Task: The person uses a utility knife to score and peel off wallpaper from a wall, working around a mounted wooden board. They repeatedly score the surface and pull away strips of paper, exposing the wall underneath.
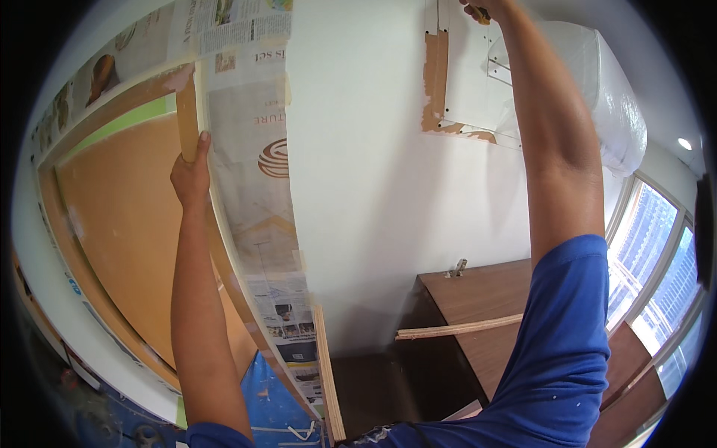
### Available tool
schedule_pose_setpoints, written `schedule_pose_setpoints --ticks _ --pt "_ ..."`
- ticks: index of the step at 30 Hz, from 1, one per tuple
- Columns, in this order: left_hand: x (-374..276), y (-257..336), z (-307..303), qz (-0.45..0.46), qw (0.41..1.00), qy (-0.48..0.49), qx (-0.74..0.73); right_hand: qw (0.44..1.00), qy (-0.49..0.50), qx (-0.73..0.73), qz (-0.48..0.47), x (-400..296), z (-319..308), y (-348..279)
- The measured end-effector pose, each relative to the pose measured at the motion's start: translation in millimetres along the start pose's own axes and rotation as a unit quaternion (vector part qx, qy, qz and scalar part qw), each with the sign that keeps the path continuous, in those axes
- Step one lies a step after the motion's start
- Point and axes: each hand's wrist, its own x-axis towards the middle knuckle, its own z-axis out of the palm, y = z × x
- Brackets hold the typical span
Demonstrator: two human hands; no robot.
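My left hand (pixel 192 178) grips the upright of a door frame (pixel 187 115), thumb along its edge and fingers mostly hidden behind it. Raised at the top edge of the picture, my right hand (pixel 490 5) is partly cut off. It holds a small yellow and black tool (pixel 480 15), whose kind I cannot make out. Below that hand is a white board (pixel 473 73) on the wall, with dark screw heads and ragged brown strips (pixel 434 84) along its border. Newspaper masking (pixel 246 140) is taped beside the door frame.
An orange-brown door panel (pixel 123 224) fills the frame. Clear plastic wraps a bulky unit (pixel 619 101) at upper right. Below stand brown wooden cabinets (pixel 482 291), with plywood strips (pixel 459 327) projecting near my body. Windows (pixel 644 224) line the right. Blue sheeting (pixel 274 397) covers the floor.
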Motion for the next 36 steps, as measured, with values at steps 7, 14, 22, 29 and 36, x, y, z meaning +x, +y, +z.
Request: schedule_pose_setpoints --ticks 7,14,22,29,36 --pt "0 -5 -2 0.011 1.000 -0.018 -0.022 0.969 -0.052 -0.236 -0.050 50 19 23" --pt "2 -5 1 0.023 0.999 0.002 -0.038 0.987 -0.026 -0.143 -0.062 -8 18 15" --pt "8 -9 4 0.013 1.000 -0.008 -0.011 0.994 -0.019 -0.084 -0.072 -25 22 25" --pt "2 -7 4 0.031 0.999 0.005 -0.032 0.997 -0.021 -0.058 -0.053 -65 29 31" --pt "2 -6 3 0.028 0.999 0.011 -0.029 0.995 0.015 -0.063 -0.081 -101 50 71"
